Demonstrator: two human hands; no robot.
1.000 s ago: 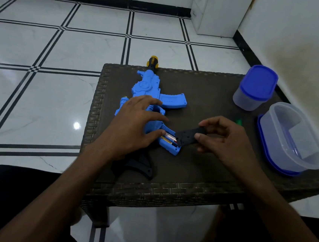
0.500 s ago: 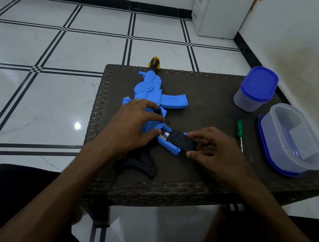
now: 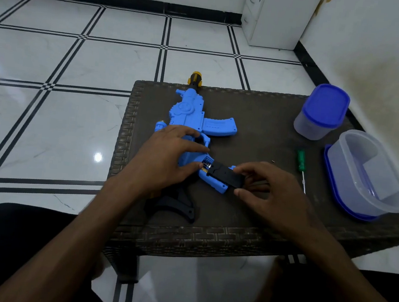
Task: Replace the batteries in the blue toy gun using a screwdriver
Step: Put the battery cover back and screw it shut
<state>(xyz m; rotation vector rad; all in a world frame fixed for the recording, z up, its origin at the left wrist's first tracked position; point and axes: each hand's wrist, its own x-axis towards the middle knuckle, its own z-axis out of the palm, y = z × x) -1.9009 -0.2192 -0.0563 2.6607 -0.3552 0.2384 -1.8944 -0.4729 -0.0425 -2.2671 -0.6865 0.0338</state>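
The blue toy gun (image 3: pixel 190 111) lies on the dark wicker table (image 3: pixel 253 122), its yellow-tipped muzzle at the far edge and its black stock toward me. My left hand (image 3: pixel 168 155) rests on the gun's body with straight fingers, the thumb beside the open battery bay, where a battery (image 3: pixel 205 166) shows. My right hand (image 3: pixel 267 191) pinches the black battery cover (image 3: pixel 225 176) and holds it over the blue grip. A green-handled screwdriver (image 3: pixel 300 161) lies on the table right of my right hand. A tiny screw (image 3: pixel 273 161) sits near it.
A lidded blue-topped container (image 3: pixel 320 113) stands at the table's far right. An open clear tub (image 3: pixel 365 175) sits on its blue lid at the right edge. A white cabinet (image 3: pixel 271 15) stands by the far wall. Tiled floor surrounds the table.
My right hand has brought the black cover left onto the gun's grip, covering most of the battery bay. The screwdriver has come into view. My left hand stays on the gun.
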